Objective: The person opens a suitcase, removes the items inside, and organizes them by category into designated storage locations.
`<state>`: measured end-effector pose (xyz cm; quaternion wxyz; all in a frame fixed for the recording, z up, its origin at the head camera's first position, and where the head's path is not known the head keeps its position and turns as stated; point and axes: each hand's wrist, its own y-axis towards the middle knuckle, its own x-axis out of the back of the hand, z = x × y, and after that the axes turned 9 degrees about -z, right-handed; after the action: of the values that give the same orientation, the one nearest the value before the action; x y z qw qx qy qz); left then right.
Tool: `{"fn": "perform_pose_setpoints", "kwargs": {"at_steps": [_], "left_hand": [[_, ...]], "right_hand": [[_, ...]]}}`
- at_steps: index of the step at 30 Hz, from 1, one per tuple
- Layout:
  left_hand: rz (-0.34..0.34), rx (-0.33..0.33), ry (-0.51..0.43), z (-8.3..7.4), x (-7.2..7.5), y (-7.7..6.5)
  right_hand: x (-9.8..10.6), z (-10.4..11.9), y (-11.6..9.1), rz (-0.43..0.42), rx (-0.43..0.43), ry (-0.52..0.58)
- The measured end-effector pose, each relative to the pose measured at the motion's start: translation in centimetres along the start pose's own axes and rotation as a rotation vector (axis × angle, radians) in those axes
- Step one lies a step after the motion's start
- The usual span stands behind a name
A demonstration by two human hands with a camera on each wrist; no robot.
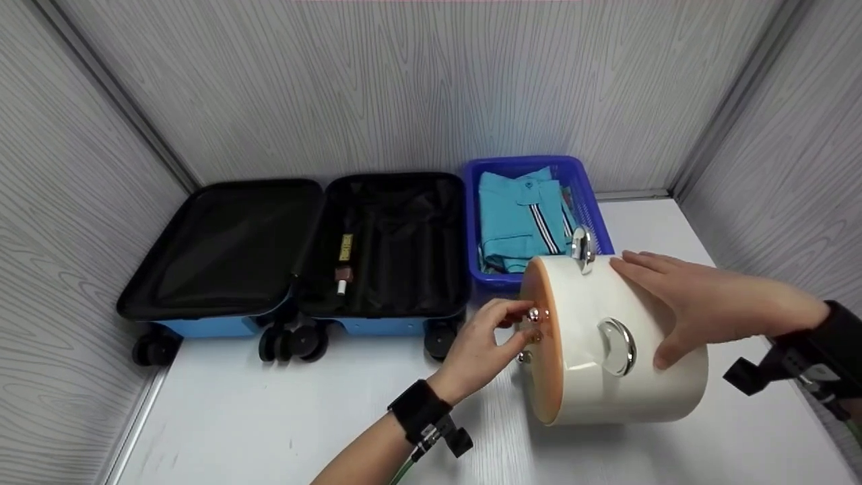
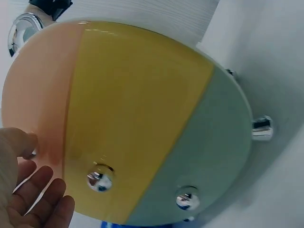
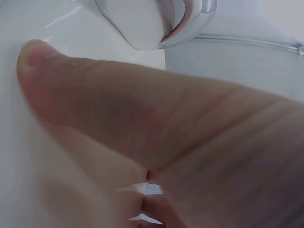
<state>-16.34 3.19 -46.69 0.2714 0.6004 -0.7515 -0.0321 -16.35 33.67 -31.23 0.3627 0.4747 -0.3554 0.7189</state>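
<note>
A white drum-shaped box point(image 1: 646, 397) lies on its side at the right of the table, its striped face toward the left. That face has an orange panel point(image 2: 42, 90), a yellow panel point(image 2: 128, 90) and a green panel point(image 2: 209, 137). Silver knobs stand on the yellow and green panels. My left hand point(image 1: 481, 347) pinches the knob point(image 1: 534, 314) on the orange panel between thumb and forefinger; its other fingers are loosely bent. Spread over the box's curved white side, my right hand point(image 1: 697, 303) rests near a chrome handle point(image 1: 618, 347).
Behind the box stands a blue basket point(image 1: 522, 162) of folded turquoise clothes point(image 1: 515, 219). An open suitcase point(image 1: 390, 327) lies to the left, with a small bottle point(image 1: 342, 279) and a yellow packet point(image 1: 346, 248) inside. Grey panel walls point(image 1: 404, 87) enclose the white table point(image 1: 303, 417).
</note>
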Motion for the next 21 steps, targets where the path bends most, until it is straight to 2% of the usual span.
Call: {"fn": "perform_pose_setpoints", "kwargs": {"at_steps": [3,8,14,21], "left_hand": [[0.010,0.013,0.032,1.1,-0.2,-0.5],[0.022,0.076,0.064,2.4,-0.7,-1.1],[0.021,0.134,0.065,2.9,-1.5,-1.4],[0.000,0.121,0.049,3.1,-1.8,-1.4]], "right_hand": [[0.0,0.1,0.0,-0.002,-0.001,-0.002],[0.1,0.0,-0.1,-0.008,0.006,-0.015],[0.0,0.0,0.0,-0.009,0.004,-0.007],[0.0,-0.1,-0.1,-0.017,0.016,0.009]]}}
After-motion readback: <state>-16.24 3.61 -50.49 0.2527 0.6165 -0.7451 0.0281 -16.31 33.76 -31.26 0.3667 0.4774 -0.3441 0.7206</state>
